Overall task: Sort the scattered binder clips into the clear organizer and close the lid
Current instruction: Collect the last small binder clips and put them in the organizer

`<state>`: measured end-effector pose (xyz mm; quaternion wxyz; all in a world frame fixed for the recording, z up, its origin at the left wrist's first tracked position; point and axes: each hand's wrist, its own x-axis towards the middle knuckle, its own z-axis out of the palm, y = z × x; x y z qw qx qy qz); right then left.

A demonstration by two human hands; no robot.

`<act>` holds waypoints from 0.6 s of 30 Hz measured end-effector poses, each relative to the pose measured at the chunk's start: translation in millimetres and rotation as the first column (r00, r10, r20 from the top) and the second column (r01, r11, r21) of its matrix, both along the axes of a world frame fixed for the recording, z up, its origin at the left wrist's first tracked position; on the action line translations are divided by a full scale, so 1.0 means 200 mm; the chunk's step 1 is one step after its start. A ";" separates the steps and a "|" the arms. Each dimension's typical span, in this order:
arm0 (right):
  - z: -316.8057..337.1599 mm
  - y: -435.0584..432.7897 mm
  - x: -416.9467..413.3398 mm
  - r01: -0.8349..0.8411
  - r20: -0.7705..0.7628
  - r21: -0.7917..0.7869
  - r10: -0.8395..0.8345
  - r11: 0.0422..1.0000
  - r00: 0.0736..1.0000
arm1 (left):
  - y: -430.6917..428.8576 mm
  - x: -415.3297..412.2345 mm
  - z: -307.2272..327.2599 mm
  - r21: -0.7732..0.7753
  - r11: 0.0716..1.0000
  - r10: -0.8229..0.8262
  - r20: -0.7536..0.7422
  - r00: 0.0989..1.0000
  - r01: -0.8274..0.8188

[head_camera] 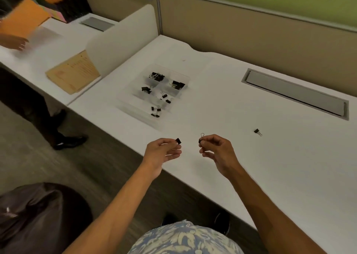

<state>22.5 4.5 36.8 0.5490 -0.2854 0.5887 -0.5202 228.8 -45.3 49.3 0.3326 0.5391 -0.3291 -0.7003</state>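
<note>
Two hands pinch clips; left hand (161,151) mostly hides its clip (178,141).

Soft, even overhead light falls on the white tabletop (241,157), bright without hard glare. Shadows are faint; only a pale one lies under the organizer (152,95). The floor (87,166) left of the tabletop is dim. Motion blur smears the far-left edge, and the organizer looks soft. Wide-angle distortion bends the tabletop's edges toward the corners.

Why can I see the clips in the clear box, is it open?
Open. The clear organizer has no lid over its compartments, and the binder clips sit uncovered inside.
</note>
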 end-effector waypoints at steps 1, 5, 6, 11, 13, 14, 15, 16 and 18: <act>0.00 -0.02 0.06 0.001 -0.001 0.002 -0.001 1.000 1.000 | -0.02 0.06 0.00 -0.001 1.000 0.008 0.004 1.000 -0.008; 0.01 -0.12 0.25 0.003 -0.002 0.015 -0.003 1.000 1.000 | -0.10 0.27 0.02 -0.011 0.999 0.043 0.025 0.999 -0.043; 0.02 -0.15 0.28 0.004 -0.007 0.018 -0.004 1.000 1.000 | -0.13 0.31 0.02 -0.014 0.998 0.055 0.025 0.998 -0.055; 0.03 -0.31 0.42 -0.004 -0.034 0.015 0.005 1.000 0.999 | -0.29 0.44 0.05 -0.067 0.996 0.064 0.033 0.997 -0.062; 0.04 -0.38 0.45 -0.011 -0.033 0.007 0.011 1.000 0.999 | -0.36 0.46 0.06 -0.088 0.994 0.069 0.033 0.997 -0.066; 0.03 -0.42 0.46 -0.011 -0.032 0.001 0.011 1.000 0.999 | -0.40 0.47 0.06 -0.091 0.993 0.078 0.024 0.997 -0.075; 0.03 -0.45 0.47 -0.006 -0.032 -0.008 0.006 1.000 0.999 | -0.44 0.47 0.07 -0.090 0.992 0.086 0.005 0.996 -0.086; 0.03 -0.50 0.47 0.001 -0.033 -0.017 -0.002 1.000 0.999 | -0.48 0.47 0.07 -0.087 0.992 0.093 -0.022 0.995 -0.095; 0.02 -0.58 0.48 0.021 -0.041 -0.033 -0.023 0.999 0.999 | -0.57 0.47 0.08 -0.081 0.992 0.096 -0.060 0.994 -0.101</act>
